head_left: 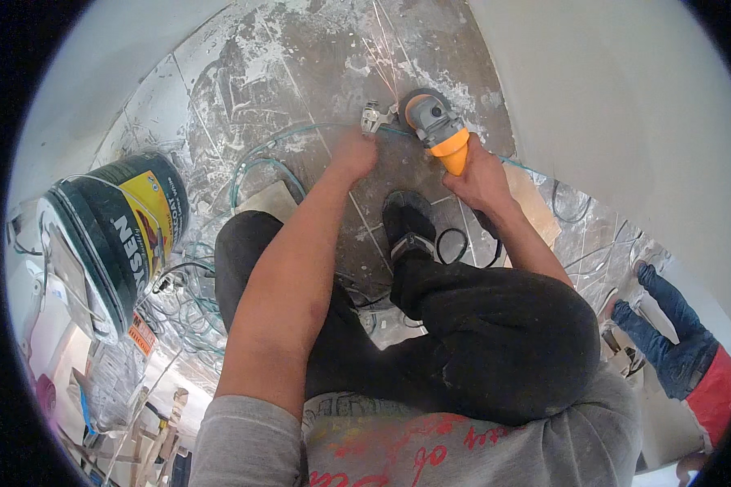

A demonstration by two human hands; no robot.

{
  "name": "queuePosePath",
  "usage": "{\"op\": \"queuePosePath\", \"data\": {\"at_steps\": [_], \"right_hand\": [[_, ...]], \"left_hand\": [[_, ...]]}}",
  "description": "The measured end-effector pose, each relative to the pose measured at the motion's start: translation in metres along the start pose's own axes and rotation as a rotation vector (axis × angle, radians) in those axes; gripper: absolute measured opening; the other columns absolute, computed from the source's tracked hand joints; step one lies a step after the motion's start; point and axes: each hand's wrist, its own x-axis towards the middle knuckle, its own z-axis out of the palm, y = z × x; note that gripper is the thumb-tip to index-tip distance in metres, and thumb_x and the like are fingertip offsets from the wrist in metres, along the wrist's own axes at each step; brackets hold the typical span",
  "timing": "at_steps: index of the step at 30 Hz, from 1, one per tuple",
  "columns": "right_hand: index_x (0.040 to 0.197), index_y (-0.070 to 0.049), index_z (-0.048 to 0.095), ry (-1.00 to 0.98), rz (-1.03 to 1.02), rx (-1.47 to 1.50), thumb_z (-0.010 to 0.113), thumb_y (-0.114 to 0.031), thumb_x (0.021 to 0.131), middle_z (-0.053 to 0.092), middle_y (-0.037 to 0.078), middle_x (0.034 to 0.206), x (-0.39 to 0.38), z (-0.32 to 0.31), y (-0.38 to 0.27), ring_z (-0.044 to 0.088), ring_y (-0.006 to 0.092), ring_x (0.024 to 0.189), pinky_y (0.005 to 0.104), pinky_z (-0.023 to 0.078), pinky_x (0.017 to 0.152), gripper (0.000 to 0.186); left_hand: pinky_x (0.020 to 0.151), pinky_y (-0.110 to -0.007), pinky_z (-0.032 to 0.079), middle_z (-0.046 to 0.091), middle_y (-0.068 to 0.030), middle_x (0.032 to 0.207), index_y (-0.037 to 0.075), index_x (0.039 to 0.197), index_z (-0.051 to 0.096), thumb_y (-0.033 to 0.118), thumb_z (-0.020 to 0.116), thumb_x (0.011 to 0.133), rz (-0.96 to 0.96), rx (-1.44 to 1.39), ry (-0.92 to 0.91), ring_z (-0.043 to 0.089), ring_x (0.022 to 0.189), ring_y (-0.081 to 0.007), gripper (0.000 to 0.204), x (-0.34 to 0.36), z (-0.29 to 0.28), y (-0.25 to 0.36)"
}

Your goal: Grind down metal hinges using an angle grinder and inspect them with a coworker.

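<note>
My right hand (481,178) is wrapped round the orange body of an angle grinder (439,128), its grey head and guarded disc pointing away from me. Closed round the near end of a small silver metal piece (374,118) is my left hand (355,154); the exact kind of piece is unclear. Its right end meets the left edge of the disc, where thin sparks (384,65) fly off toward the far side. A dark shoe (408,217) is just below the grinder on the floor.
White-smeared tiles (219,89) lie ahead, crossed by a green cable (256,150). A dark green bucket (130,227) stands left near tangled wires (191,312) and scraps. Plain walls rise on both sides. Another person in jeans and red (674,349) is at the right.
</note>
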Motion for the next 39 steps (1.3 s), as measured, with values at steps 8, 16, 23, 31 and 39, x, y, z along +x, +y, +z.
{"op": "queuePosePath", "data": {"at_steps": [8,16,23,31,39], "right_hand": [[0.117,0.001,0.043,-0.018,0.001,-0.007,0.07,-0.021,0.067,0.065,0.027,0.088,-0.001,-0.002,-0.005,0.063,0.0466,0.086,0.0506,0.051,0.077,0.061],[0.118,0.001,0.043,-0.02,0.01,-0.015,0.07,-0.021,0.068,0.065,0.027,0.089,0.001,-0.001,-0.003,0.063,0.0463,0.086,0.0506,0.051,0.076,0.061],[0.122,0.001,0.042,-0.026,0.03,-0.016,0.07,-0.021,0.067,0.065,0.027,0.09,-0.001,-0.002,-0.001,0.063,0.0464,0.087,0.0504,0.051,0.078,0.065],[0.119,0.001,0.043,-0.019,0.021,-0.021,0.07,-0.021,0.067,0.065,0.027,0.09,-0.001,0.0,0.0,0.063,0.0464,0.086,0.0512,0.05,0.077,0.062],[0.119,0.001,0.043,-0.023,0.017,-0.021,0.07,-0.022,0.068,0.065,0.027,0.09,-0.001,-0.001,-0.002,0.063,0.0464,0.087,0.0508,0.05,0.077,0.063]], "left_hand": [[0.062,-0.039,0.045,0.064,-0.013,0.079,-0.004,0.107,0.059,0.017,0.053,0.096,-0.014,-0.026,0.008,0.059,0.068,-0.0226,0.024,0.001,-0.002,-0.003],[0.061,-0.04,0.046,0.065,-0.0148,0.08,-0.004,0.105,0.06,0.016,0.052,0.095,-0.002,0.073,-0.017,0.061,0.068,-0.0251,0.024,-0.004,-0.008,0.006],[0.059,-0.039,0.046,0.064,-0.0131,0.078,-0.003,0.105,0.059,0.017,0.052,0.096,0.01,0.067,0.0,0.06,0.067,-0.0228,0.023,-0.003,-0.001,0.005],[0.058,-0.038,0.045,0.062,-0.0115,0.078,-0.003,0.105,0.058,0.016,0.052,0.096,-0.034,-0.032,-0.056,0.058,0.068,-0.0197,0.022,0.0,0.0,0.003],[0.06,-0.038,0.046,0.062,-0.0117,0.078,-0.003,0.109,0.058,0.015,0.052,0.096,0.061,0.148,0.048,0.058,0.066,-0.0215,0.023,-0.005,-0.003,0.006]]}}
